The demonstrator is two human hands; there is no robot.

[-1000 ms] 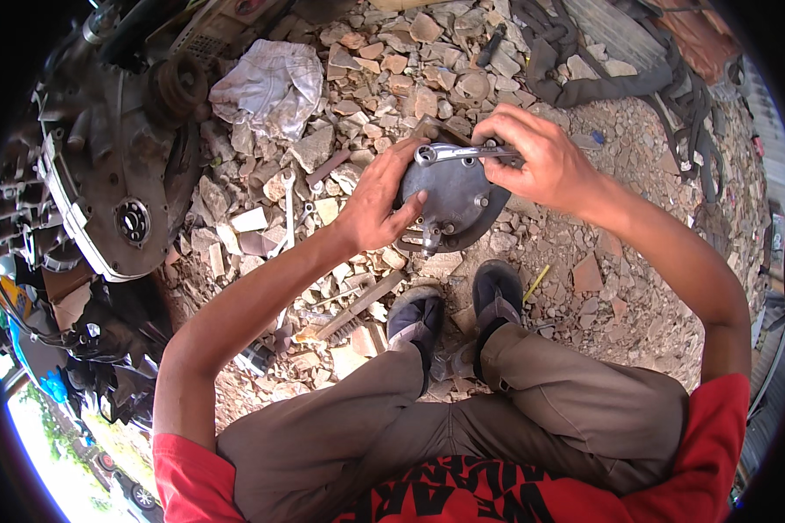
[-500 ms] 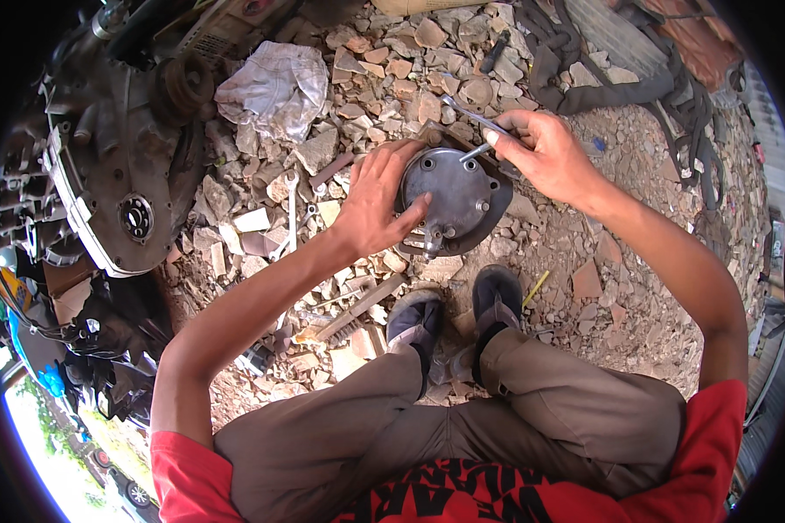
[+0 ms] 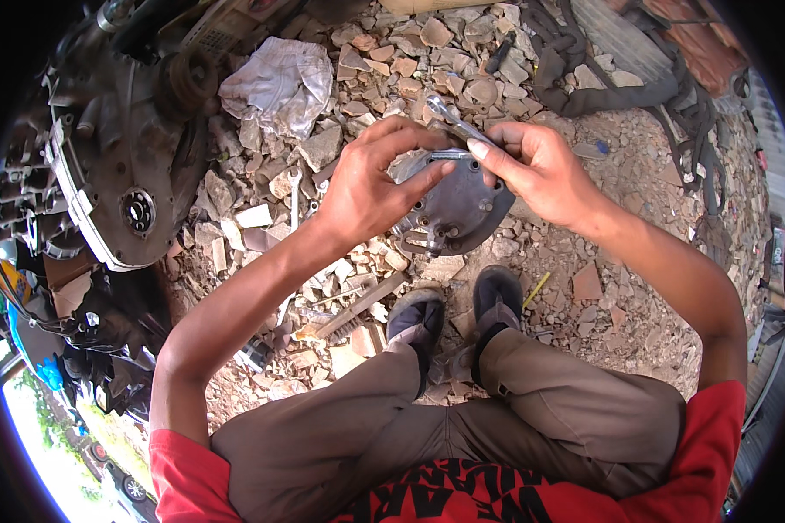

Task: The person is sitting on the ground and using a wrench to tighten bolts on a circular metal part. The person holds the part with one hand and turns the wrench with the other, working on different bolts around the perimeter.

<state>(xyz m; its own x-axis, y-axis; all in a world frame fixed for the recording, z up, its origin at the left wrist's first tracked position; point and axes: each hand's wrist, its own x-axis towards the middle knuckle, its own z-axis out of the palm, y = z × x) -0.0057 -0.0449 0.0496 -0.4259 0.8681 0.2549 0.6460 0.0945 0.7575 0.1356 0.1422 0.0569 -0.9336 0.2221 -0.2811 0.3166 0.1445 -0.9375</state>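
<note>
- At the left edge of the rubble ground (image 3: pixel 645 288) stands a large engine casing (image 3: pixel 113 192), well apart from the hands.
- Next, a loose spanner (image 3: pixel 295 193) lies on the ground, its long axis pointing roughly away from the person.
- The left hand (image 3: pixel 375 179) arches over the cover's far-left side, thumb and fingers nearly together, apparently pinching a slim bright piece (image 3: pixel 450 154) that runs left to right; whether the hand also touches the cover, I cannot tell.
- The round grey cover (image 3: pixel 455 207) rests on the ground, between the hands and a little nearer the person, beyond the shoes (image 3: pixel 416 315).
- Above the cover's far rim, the wrench (image 3: pixel 458 120) slants away and leftward, ring head outermost.
- The right hand (image 3: pixel 536 170), closed with its thumb along the wrench, is the nearer to the cover's right side.
- Dark webbing (image 3: pixel 602 100) lies farther off, toward the ground's far-right corner.
</note>
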